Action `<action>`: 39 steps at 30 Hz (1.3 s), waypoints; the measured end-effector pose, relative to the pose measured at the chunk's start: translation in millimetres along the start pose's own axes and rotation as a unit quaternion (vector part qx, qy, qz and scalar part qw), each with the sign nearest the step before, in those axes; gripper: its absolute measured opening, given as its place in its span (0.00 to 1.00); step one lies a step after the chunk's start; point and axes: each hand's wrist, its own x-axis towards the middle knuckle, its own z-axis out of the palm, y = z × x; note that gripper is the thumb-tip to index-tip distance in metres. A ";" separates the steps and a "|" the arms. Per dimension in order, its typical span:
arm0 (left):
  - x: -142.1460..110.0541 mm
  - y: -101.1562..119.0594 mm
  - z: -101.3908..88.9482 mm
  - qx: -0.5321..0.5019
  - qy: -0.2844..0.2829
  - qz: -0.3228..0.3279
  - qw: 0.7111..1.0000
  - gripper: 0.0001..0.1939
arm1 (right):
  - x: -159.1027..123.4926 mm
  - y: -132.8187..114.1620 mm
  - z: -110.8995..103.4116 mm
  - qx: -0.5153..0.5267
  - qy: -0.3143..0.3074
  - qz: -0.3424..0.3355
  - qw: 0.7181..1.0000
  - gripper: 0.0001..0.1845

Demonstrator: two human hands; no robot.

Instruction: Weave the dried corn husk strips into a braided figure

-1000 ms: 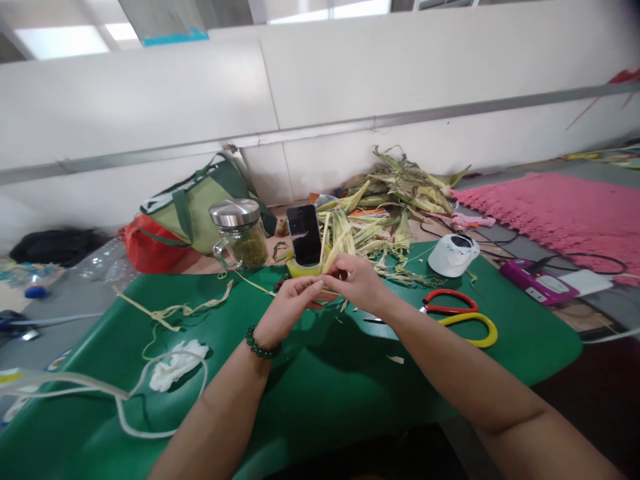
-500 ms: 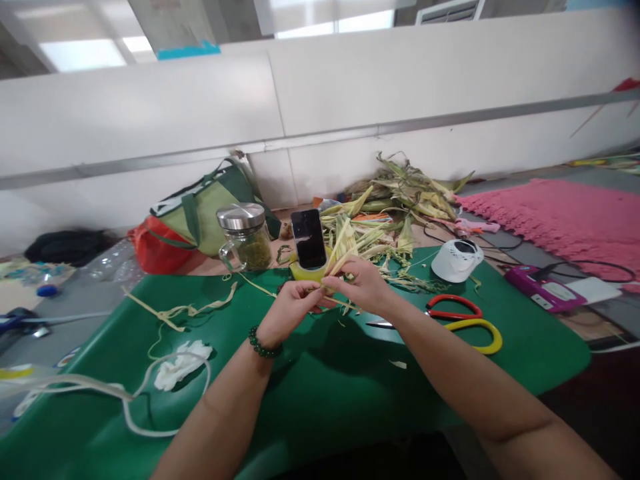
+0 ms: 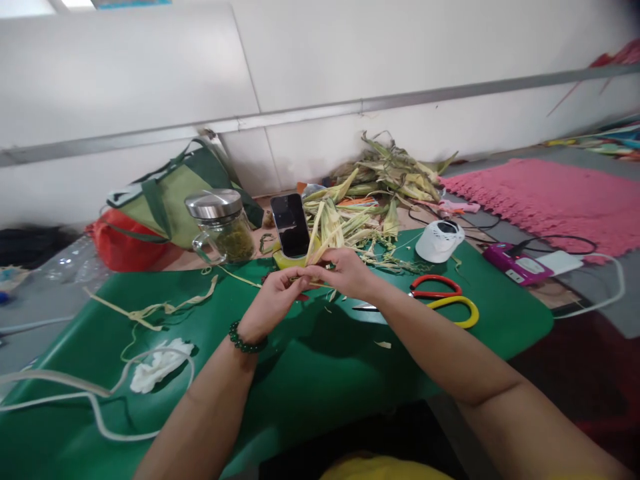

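Observation:
My left hand [image 3: 276, 295], with a dark green bead bracelet at the wrist, is closed in a pinch over the green mat. My right hand [image 3: 349, 272] meets it from the other side, thumb and fingers also pinched. Between them they hold pale yellow-green corn husk strips [image 3: 314, 245], whose ends stick up above the right fingers. The spot where the fingertips meet is partly hidden. Just behind the hands, a phone [image 3: 291, 225] leans upright in a yellow holder [image 3: 290, 261]. Scissors [image 3: 440, 288] with one red and one yellow handle lie beside my right forearm.
A heap of corn husks [image 3: 395, 167] lies against the wall. Left of the phone stands a lidded glass jar [image 3: 223, 230] before a green bag [image 3: 175, 193]. A white cable [image 3: 100, 417] loops around crumpled tissue [image 3: 160, 365]. Right are a white roll [image 3: 439, 243] and purple power strip [image 3: 517, 265].
The view has tilted down and turned slightly right, so things sit further left and mostly higher. My hands stay together on the husk strips, with the fingers shifted slightly.

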 end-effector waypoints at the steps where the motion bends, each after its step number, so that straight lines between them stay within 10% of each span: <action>1: 0.2 -0.4 0.9 -0.015 0.002 -0.007 1.000 0.19 | 0.3 0.1 0.1 0.001 0.003 0.003 1.000 0.14; 10: 0.8 -1.9 3.7 -0.064 0.026 -0.022 0.997 0.17 | 3.4 4.3 -0.5 -0.012 0.014 0.001 1.000 0.15; 16: 2.7 2.4 0.4 -0.091 0.091 -0.046 0.991 0.20 | 4.1 1.3 -15.4 -0.060 0.152 -0.102 0.981 0.17; 25: 2.4 2.3 0.7 -0.111 0.117 -0.034 0.986 0.17 | -1.1 1.4 -7.9 -0.068 -0.009 -0.014 0.998 0.08; 39: 4.2 -2.8 0.9 -0.164 0.139 0.010 0.977 0.18 | -1.2 0.7 -3.9 0.041 -0.011 -0.031 0.999 0.06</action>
